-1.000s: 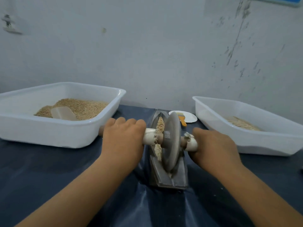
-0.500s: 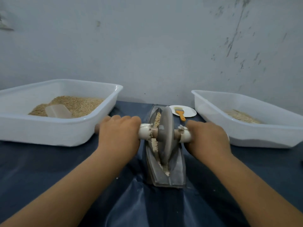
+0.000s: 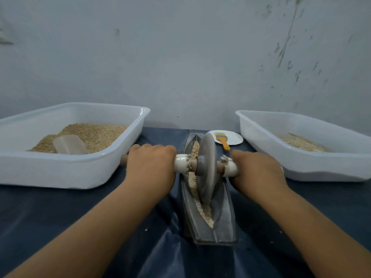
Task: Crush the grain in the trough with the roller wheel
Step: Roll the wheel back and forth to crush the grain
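Trough (image 3: 224,221): a narrow grey boat-shaped vessel, set lengthwise at the centre of the surface (image 3: 60,213), which is covered in dark blue sheeting.
Grain (image 3: 202,209): a pale strip is seen along the trough floor, both far and near of the wheel.
Roller wheel (image 3: 207,167): a grey disc, stood upright in the trough, mid-length.
Left hand (image 3: 151,167): clamped over the left axle handle.
Right hand (image 3: 259,171): clamped over the right axle handle.
Left tub (image 3: 66,171): white; a heap of tan grain and a translucent scoop (image 3: 69,144) are held.
Right tub (image 3: 321,167): white; a thin layer of paler grain is held.
Plate (image 3: 233,138): white, far right of the trough; an orange-handled brush (image 3: 222,140) is laid on it.
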Motion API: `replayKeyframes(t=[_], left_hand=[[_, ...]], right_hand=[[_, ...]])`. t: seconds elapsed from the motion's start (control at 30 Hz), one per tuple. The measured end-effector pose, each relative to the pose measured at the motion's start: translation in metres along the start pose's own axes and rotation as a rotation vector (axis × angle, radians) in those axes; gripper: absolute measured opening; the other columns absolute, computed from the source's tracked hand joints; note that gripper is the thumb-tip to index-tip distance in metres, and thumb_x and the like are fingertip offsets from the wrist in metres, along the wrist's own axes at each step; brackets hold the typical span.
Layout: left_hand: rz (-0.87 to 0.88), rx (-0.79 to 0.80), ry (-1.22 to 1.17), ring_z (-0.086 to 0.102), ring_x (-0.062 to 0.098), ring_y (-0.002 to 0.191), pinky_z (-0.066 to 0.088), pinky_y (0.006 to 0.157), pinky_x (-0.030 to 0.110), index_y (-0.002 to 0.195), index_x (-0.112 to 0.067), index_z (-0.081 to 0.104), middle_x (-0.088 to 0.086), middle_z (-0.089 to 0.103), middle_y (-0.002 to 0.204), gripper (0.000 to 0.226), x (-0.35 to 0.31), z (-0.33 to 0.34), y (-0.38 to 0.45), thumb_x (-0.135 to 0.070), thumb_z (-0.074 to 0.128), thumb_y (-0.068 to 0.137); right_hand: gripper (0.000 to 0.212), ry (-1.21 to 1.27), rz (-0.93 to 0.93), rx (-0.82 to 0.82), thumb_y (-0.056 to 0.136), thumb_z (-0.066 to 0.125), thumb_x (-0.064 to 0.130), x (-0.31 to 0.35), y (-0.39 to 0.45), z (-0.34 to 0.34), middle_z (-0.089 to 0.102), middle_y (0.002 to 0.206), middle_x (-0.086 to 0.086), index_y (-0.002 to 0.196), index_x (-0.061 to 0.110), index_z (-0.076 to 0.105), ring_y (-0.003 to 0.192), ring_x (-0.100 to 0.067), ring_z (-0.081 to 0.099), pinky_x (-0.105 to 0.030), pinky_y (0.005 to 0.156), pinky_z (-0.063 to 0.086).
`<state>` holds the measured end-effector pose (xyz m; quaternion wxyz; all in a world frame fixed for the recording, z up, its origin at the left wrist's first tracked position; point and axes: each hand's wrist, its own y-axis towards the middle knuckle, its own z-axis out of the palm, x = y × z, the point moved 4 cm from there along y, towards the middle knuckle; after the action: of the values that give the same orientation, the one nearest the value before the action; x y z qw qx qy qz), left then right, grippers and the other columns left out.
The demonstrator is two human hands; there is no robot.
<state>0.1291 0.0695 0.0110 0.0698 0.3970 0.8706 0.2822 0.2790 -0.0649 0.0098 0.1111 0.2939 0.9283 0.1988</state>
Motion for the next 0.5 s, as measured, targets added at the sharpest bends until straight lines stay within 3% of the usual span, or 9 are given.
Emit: replayKeyframes(t=[0.07,0.13,0.2,0.3,0.37,0.43,0.5], left_hand=[[-0.019,0.024,0.002,0.035,0.016,0.066,0.008,0.051,0.03,0.082,-0.029,0.037,-0.008,0.032,0.065,0.017,-0.002,-0.002,0.0,-0.029,0.053,0.086],[0.0,0.002,0.004,0.034,0.015,0.067,0.016,0.056,0.03,0.08,-0.03,0.033,-0.009,0.03,0.065,0.023,0.001,-0.003,-0.009,-0.032,0.056,0.085],[0.07,-0.075,-0.039,0.036,0.014,0.062,0.024,0.062,0.03,0.075,-0.031,0.032,-0.01,0.031,0.062,0.034,0.004,-0.008,-0.022,-0.033,0.066,0.076],[0.162,-0.122,-0.104,0.03,0.014,0.051,0.026,0.056,0.03,0.068,-0.03,0.032,-0.012,0.03,0.055,0.049,0.005,-0.016,-0.03,-0.026,0.079,0.057],[0.137,-0.059,-0.048,0.029,0.013,0.055,0.024,0.059,0.03,0.07,-0.031,0.029,-0.011,0.027,0.057,0.045,0.003,-0.015,-0.023,-0.03,0.073,0.067],[0.081,-0.061,0.033,0.027,0.013,0.058,0.018,0.056,0.028,0.074,-0.031,0.028,-0.009,0.027,0.061,0.032,-0.002,-0.01,-0.009,-0.034,0.06,0.081],[0.025,-0.019,0.07,0.019,0.012,0.055,0.006,0.05,0.029,0.078,-0.03,0.032,-0.009,0.028,0.063,0.025,-0.007,-0.01,0.003,-0.03,0.056,0.085]], right_hand=[[0.015,0.017,0.032,0.026,0.087,0.057,0.028,0.002,0.001,0.0,0.058,0.084,0.006,0.088,0.029,0.042,0.084,-0.022,0.057,-0.031,0.064,0.032],[0.025,-0.05,0.018,-0.045,0.081,0.063,0.03,0.002,-0.01,-0.004,0.044,0.068,0.008,0.081,0.03,0.038,0.069,-0.019,0.049,-0.031,0.058,0.027],[0.042,-0.105,-0.045,-0.179,0.064,0.077,0.027,0.002,-0.028,-0.009,0.031,0.057,0.009,0.071,0.029,0.035,0.053,-0.019,0.035,-0.029,0.05,0.014],[0.052,-0.057,-0.114,-0.277,0.045,0.083,0.021,-0.003,-0.042,-0.013,0.036,0.054,0.009,0.066,0.027,0.036,0.047,-0.019,0.027,-0.025,0.049,0.009],[0.048,-0.042,-0.103,-0.185,0.052,0.081,0.022,-0.005,-0.035,-0.008,0.038,0.055,0.009,0.068,0.028,0.036,0.049,-0.02,0.035,-0.025,0.048,0.011],[0.034,0.004,-0.059,-0.072,0.072,0.069,0.028,-0.005,-0.017,0.0,0.042,0.064,0.008,0.075,0.029,0.036,0.064,-0.022,0.05,-0.029,0.049,0.019],[0.023,0.06,0.006,0.032,0.082,0.059,0.03,-0.009,-0.001,0.009,0.046,0.072,0.008,0.08,0.028,0.037,0.076,-0.022,0.055,-0.031,0.052,0.025]])
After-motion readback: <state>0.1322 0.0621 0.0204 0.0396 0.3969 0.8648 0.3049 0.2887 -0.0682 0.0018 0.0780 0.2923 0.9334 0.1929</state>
